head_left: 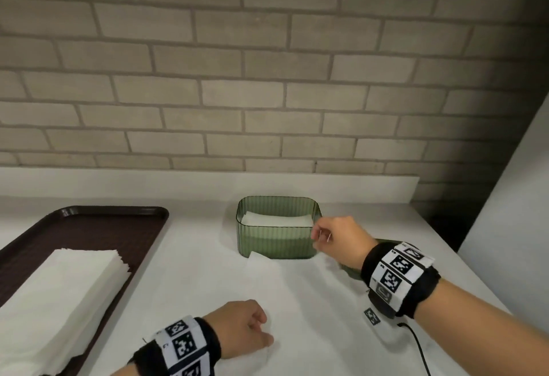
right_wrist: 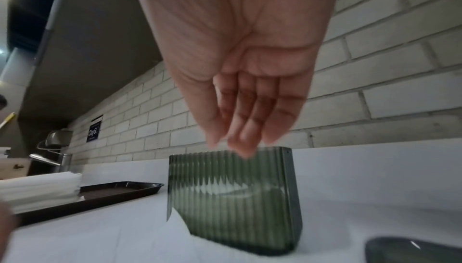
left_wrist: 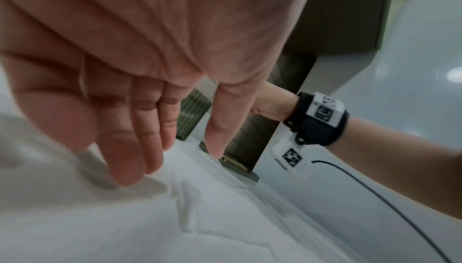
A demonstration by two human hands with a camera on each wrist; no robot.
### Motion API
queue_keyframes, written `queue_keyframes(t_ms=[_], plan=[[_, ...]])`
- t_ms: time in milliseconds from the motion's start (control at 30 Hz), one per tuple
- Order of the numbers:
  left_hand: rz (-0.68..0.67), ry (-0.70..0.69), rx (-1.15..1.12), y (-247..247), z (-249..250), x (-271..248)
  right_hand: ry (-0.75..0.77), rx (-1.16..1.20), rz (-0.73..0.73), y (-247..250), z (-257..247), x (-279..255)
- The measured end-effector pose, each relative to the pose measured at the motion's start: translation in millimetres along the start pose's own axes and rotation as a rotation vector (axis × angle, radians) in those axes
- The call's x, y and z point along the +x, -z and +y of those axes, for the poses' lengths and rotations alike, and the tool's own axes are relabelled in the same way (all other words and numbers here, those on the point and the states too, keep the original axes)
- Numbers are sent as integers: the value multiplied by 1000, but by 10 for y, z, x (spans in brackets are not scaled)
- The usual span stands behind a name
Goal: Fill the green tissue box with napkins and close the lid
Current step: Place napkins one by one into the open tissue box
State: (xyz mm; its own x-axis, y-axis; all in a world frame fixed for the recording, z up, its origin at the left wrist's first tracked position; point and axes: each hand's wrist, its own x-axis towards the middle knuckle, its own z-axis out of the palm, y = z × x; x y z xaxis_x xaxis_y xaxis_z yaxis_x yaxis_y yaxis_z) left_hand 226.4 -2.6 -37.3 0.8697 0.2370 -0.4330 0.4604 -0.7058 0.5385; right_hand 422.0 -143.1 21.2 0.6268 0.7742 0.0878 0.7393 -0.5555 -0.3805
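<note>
The green ribbed tissue box (head_left: 276,242) stands open near the back of the white counter, with white napkins (head_left: 276,220) lying inside it. My right hand (head_left: 316,239) hovers at the box's right front corner; in the right wrist view the right hand (right_wrist: 235,146) hangs with straight fingers just over the rim of the box (right_wrist: 232,208) and holds nothing. My left hand (head_left: 267,331) rests on a loose napkin (head_left: 261,286) spread on the counter in front of the box. The dark green lid (right_wrist: 412,249) lies to the right of the box, mostly hidden under my right wrist.
A brown tray (head_left: 89,227) at the left carries a tall stack of napkins (head_left: 68,286). A brick wall backs the counter, and a white panel closes the right side. A black cable (head_left: 416,346) trails from my right wristband across the counter.
</note>
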Motion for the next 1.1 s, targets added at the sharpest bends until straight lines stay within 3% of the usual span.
queue_keyframes(t_ms=[100,167,267,467,567,667,933,1100], plan=[[23,33,81,-88,154,134,-97,-37,-249,-59,181,-312],[55,72,128,-132,240,209,-163,-29,-305,-100,279,-488],[57,122,142,-203,331,312,-269,52,-316,-153,383,-722],[49,134,106,-290,427,408,-326,70,-351,-188,471,-940],[56,60,127,-211,479,348,-318,58,-367,-198,481,-979],[112,-67,210,-5,549,230,-372,359,-328,-182,487,-929],[149,-239,203,647,531,201,-140,620,-152,-224,360,-597],[286,-225,110,1014,548,306,-70,869,-187,-247,204,-454]])
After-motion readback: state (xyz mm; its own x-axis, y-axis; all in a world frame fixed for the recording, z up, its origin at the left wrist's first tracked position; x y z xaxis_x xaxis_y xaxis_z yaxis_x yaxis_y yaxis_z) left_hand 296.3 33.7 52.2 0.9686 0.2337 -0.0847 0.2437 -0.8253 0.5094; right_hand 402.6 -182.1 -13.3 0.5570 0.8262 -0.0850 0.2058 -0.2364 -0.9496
